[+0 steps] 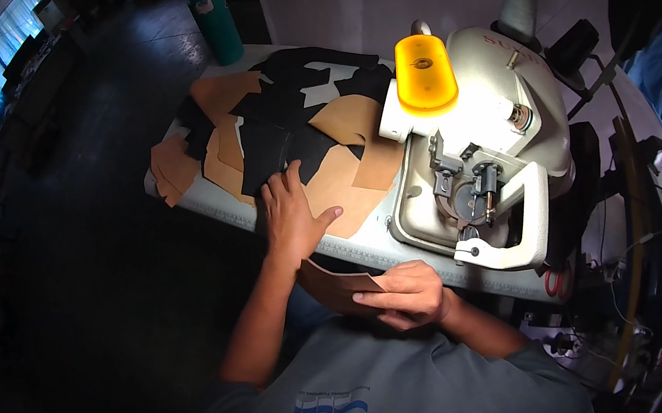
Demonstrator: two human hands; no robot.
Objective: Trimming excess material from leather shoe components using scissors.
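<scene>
My right hand [405, 295] is closed on a brown leather piece [337, 285], held in front of my body below the table's near edge. The piece curves, and its lower part lies in shadow. Over the table, my left hand [291, 210] rests with its fingers apart on the cut leather. Its fingertips touch a black leather piece [261, 153], and its thumb lies over a large tan leather piece [340, 180]. A folded tan piece [348, 116] lies just beyond, with more black and brown pieces overlapping around it.
To the right stands a cream-coloured leather machine [491, 85] with a glowing yellow lamp cover [424, 73] and a white curved guard [537, 217]. A thread cone [519, 4] stands behind it. A green cylindrical container [216, 25] is at the table's far left. A ruler strip [354, 251] runs along the near edge.
</scene>
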